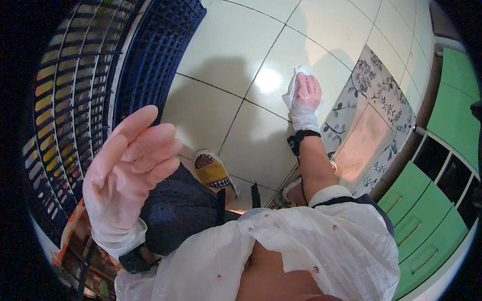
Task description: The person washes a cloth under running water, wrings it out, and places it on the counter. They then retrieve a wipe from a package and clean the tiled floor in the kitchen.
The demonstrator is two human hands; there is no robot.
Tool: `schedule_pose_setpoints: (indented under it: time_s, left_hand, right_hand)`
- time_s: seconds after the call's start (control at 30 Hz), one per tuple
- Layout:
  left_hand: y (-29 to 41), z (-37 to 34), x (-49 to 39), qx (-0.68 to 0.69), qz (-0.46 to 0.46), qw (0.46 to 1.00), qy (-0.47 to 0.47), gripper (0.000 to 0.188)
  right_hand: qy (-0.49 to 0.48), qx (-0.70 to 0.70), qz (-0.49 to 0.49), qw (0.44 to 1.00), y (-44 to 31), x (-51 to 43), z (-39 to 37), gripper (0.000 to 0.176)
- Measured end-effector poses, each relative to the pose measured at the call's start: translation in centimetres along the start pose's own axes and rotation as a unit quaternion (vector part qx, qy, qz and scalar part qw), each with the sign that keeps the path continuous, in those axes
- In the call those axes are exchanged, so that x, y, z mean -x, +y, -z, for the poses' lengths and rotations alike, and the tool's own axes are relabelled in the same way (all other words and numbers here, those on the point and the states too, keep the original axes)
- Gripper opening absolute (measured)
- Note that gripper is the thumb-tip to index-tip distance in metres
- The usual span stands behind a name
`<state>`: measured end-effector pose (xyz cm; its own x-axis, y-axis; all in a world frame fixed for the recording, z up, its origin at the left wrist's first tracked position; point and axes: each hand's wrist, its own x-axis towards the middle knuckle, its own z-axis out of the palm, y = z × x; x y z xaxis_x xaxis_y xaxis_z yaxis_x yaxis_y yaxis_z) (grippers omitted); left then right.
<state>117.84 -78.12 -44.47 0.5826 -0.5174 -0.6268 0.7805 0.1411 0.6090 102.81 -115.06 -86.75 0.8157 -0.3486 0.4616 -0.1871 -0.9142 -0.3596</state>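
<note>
My right hand (308, 92), in a thin translucent glove, reaches down to the tiled floor (211, 71). Under its palm and fingers is a crumpled white cloth or wipe (289, 98), pressed flat against a pale glossy tile; much of it is hidden by the hand. My left hand (130, 165), gloved the same way, is raised in front of the dark blue plastic crates at the left. Its fingers are slightly curled with the thumb apart, and nothing is in it. A dark band with a small device circles each wrist.
A dark blue slatted crate (75, 94) with items inside stands at the left, beside another blue crate (162, 41). Floral patterned tiles (339, 113) run along the right. Green cabinet drawers (404, 210) with metal handles border that side. My slippered foot (212, 171) rests on the floor.
</note>
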Motion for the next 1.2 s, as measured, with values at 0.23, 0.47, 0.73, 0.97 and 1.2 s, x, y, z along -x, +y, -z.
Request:
schedule_pose_setpoints:
  time_s: [0.23, 0.47, 0.73, 0.97, 1.2]
  left_hand:
    - [0.9, -1.5, -1.2, 0.056, 0.028, 0.996, 0.064, 0.057]
    - [1.3, -0.5, -2.1, 0.013, 0.006, 1.0, -0.015, 0.09]
    - [1.7, -2.8, -2.0, 0.039, 0.036, 0.987, 0.149, 0.052]
    - [2.0, -4.7, -2.6, 0.053, 0.032, 0.946, 0.318, 0.035]
    - [2.3, -1.6, -2.0, 0.043, 0.03, 0.982, 0.179, 0.035]
  right_hand:
    - [-0.345, 0.14, 0.033, 0.927, -1.1, -0.7, 2.6, 0.068]
    - [-0.177, 0.11, -0.061, 0.976, -1.3, -12.0, -3.3, 0.064]
    - [-0.264, -0.041, 0.24, 0.933, -14.9, -5.0, -5.3, 0.062]
    - [-0.321, 0.125, 0.084, 0.935, -4.6, -8.8, -3.8, 0.064]
    - [-0.188, 0.059, 0.011, 0.98, -12.3, -17.1, -12.5, 0.056]
